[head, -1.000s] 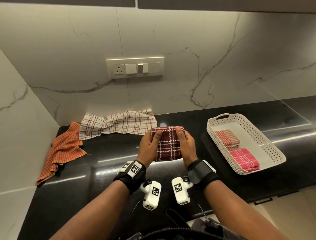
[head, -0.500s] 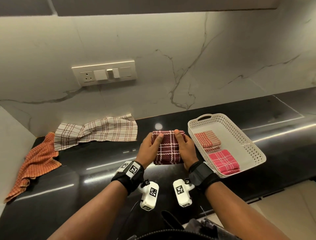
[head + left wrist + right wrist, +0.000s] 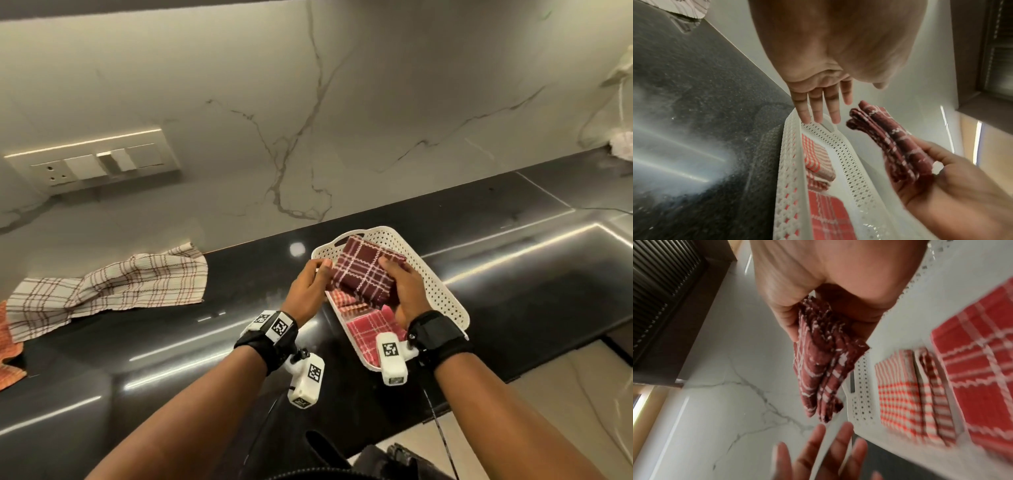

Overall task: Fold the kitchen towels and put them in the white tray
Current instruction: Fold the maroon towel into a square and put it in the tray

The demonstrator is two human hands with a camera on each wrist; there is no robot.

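My right hand (image 3: 400,284) grips a folded maroon checked towel (image 3: 364,274) and holds it tilted above the far end of the white perforated tray (image 3: 442,291). The same towel (image 3: 890,139) hangs clear of the tray floor in the left wrist view. My left hand (image 3: 308,287) is off the towel, fingers (image 3: 818,110) straight, over the tray's near-left rim (image 3: 786,146). Inside the tray lie a folded orange-striped towel (image 3: 898,395) and a folded red checked towel (image 3: 978,363). A cream checked towel (image 3: 113,284) and an orange towel (image 3: 8,346) lie unfolded on the counter at left.
The black glossy counter (image 3: 171,359) runs along a marble wall with a switch panel (image 3: 92,164). A white bundle with a cord (image 3: 621,144) sits at the far right. The counter's front edge drops to a tiled floor (image 3: 565,394) on the right.
The maroon towel has gone from the counter to above the tray, carried rightward. My left hand has let go of it; only my right hand holds it now.
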